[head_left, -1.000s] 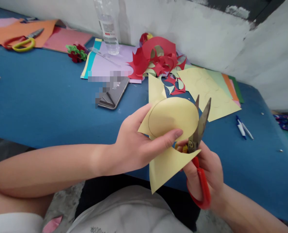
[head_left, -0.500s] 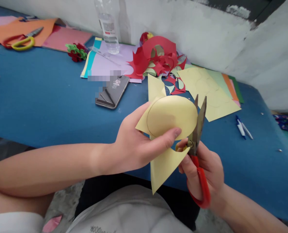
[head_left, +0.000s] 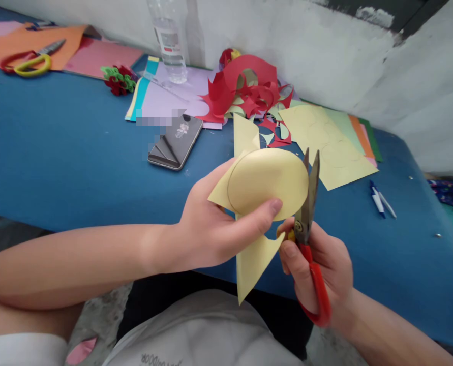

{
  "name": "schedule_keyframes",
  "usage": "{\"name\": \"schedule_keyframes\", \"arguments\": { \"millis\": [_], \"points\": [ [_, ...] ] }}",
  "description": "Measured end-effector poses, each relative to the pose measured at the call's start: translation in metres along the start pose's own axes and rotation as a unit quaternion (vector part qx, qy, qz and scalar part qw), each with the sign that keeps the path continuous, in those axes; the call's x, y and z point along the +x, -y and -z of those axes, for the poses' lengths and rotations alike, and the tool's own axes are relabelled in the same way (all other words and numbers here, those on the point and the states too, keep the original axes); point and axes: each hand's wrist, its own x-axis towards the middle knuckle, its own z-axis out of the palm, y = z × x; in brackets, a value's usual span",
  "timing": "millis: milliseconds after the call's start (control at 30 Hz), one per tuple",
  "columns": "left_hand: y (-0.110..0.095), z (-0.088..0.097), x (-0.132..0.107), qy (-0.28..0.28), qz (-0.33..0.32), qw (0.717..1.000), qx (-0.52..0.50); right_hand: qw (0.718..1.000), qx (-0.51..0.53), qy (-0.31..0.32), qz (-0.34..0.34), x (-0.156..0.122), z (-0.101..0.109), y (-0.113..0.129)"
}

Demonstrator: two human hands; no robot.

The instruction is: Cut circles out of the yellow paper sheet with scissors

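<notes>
Pale yellow paper with a drawn curved outline is pinched in my left hand, the thumb lying on top. Its right side is cut to a rounded edge, and a pointed strip hangs down below the thumb. My right hand is closed round the red and yellow handles of a pair of scissors. The blades point up, slightly parted, right beside the paper's rounded right edge. Whether they touch the paper I cannot tell.
On the blue table lie a phone, red paper scraps, a yellow sheet and pens. A water bottle stands near the wall. Another pair of scissors rests on orange paper at the far left.
The paper has turned slightly and shifted a little left in my left hand. The scissor blades have drawn closer together, and the hanging strip's tip has moved away from them.
</notes>
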Motion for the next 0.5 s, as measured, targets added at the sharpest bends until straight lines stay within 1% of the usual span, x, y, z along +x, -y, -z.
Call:
{"name": "schedule_keyframes", "arguments": {
  "millis": [200,333,500],
  "points": [
    [0.0031,0.0017,0.0005,-0.005,-0.023,1.0,0.01,1.0,0.001,0.008,0.006,0.0007,0.0026,0.0032],
    [0.0026,0.0022,0.0021,0.0,-0.021,0.999,0.028,1.0,0.001,0.011,0.005,-0.0003,0.0032,0.0025],
    [0.0077,0.0041,0.0021,0.012,-0.037,0.999,-0.013,1.0,-0.01,0.013,0.016,0.001,0.0024,0.0034]
  ]
}}
